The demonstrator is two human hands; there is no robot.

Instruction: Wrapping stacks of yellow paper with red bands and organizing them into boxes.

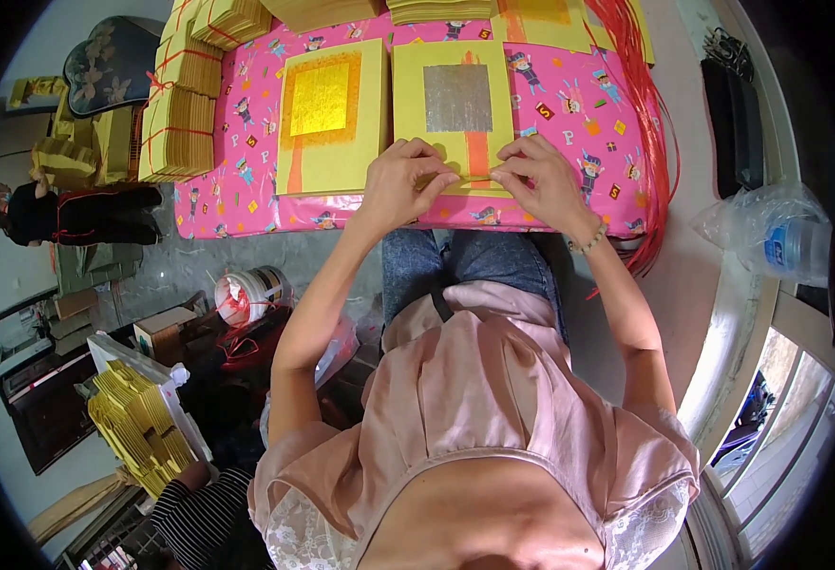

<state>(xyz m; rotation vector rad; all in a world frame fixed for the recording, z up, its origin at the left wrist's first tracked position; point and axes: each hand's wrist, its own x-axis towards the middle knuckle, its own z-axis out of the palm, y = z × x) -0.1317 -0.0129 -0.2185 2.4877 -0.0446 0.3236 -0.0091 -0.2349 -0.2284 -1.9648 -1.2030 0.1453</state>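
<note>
A stack of yellow paper lies in front of me, its top sheet bearing a silver foil square and an orange-red stripe. My left hand and my right hand meet at its near edge. Thumb and fingers of each are pinched there on the paper's edge, a short gap apart, with the stripe's lower end between them. Fingertips partly hide what they grip. Just left sits a second yellow paper stack with a gold foil square, touched by neither hand.
The table has a pink patterned cover. Tied yellow paper bundles stand at its left, and red strings hang over its right side. A white bucket is on the floor at left. Another person stands at far left.
</note>
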